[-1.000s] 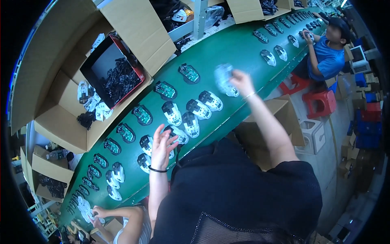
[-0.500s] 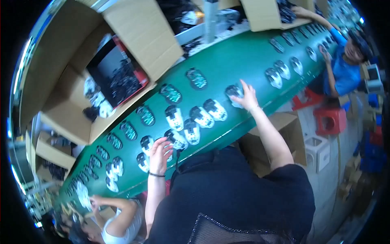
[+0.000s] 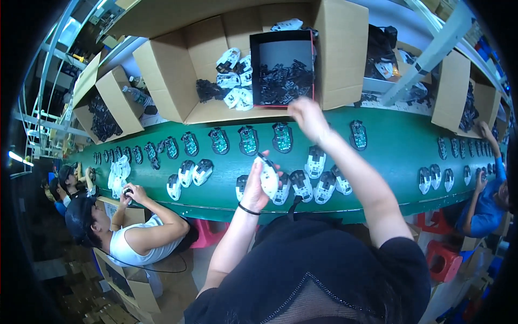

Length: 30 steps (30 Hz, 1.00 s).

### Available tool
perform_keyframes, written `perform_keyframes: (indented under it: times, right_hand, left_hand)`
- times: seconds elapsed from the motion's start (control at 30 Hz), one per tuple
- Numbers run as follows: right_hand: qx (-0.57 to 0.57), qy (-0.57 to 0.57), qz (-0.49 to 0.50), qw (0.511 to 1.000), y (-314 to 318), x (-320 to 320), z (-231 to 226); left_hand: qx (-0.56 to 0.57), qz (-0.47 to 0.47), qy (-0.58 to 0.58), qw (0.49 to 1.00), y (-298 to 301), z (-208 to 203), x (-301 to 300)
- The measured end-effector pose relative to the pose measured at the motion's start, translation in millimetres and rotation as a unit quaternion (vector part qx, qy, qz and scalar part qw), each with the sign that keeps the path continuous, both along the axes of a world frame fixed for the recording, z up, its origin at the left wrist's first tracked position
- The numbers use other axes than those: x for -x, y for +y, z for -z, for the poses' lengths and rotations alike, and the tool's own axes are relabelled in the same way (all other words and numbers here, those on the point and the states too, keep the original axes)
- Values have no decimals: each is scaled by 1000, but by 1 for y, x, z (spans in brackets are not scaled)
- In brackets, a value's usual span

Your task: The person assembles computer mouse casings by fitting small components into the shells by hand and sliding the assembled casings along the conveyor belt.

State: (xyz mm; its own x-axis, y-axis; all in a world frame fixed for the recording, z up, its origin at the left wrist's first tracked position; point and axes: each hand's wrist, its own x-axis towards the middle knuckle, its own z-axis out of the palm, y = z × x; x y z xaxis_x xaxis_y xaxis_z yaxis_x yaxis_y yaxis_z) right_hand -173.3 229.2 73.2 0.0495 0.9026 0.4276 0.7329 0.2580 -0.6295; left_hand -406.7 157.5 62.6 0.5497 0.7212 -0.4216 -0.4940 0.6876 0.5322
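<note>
My left hand (image 3: 253, 189) is closed around a white computer mouse shell (image 3: 269, 179) with a dark upper end, held above the near side of the green belt. My right hand (image 3: 308, 120) is at the front edge of a black box (image 3: 256, 73) of small black plastic parts. Its fingers are curled and slightly blurred; whatever they hold, if anything, is hidden. Several white-and-black mouse shells (image 3: 325, 188) lie close together below my right forearm. Beyond them, mouse bases with green circuit boards (image 3: 248, 141) stand in a row.
The black box sits in a large cardboard carton (image 3: 181, 81) beside more white shells (image 3: 229, 81). Co-workers sit at left (image 3: 145, 237) and far right (image 3: 485, 208). A grey metal post (image 3: 429, 54) rises behind the belt (image 3: 216, 186). A red stool (image 3: 442, 262) stands at lower right.
The view has turned. My right hand has left the shell it was reaching for on the belt and is now at the black box. My left hand now holds a mouse shell.
</note>
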Motion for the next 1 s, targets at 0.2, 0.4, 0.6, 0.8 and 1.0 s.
perform_keyframes:
  times: [0.2,0.4,0.6,0.8,1.0]
  right_hand:
    - [64,-322,-18,944,131,-23,12]
    - [148,-122,-11,981,159,-41,-5]
    - [280,200,60,937,155,-41,-15]
    - [266,506,1,821,124,-32,-39]
    - [316,396,-182,843,18,15,-88]
  left_hand:
    - [62,-53,-2,997,10,9,29]
    - [53,-54,-37,996,24,4,38]
    - [56,-38,-42,997,40,-2,26]
    - [71,-29,-55,996,45,-9,20]
    - [-15,0,-36,999,41,-15,17]
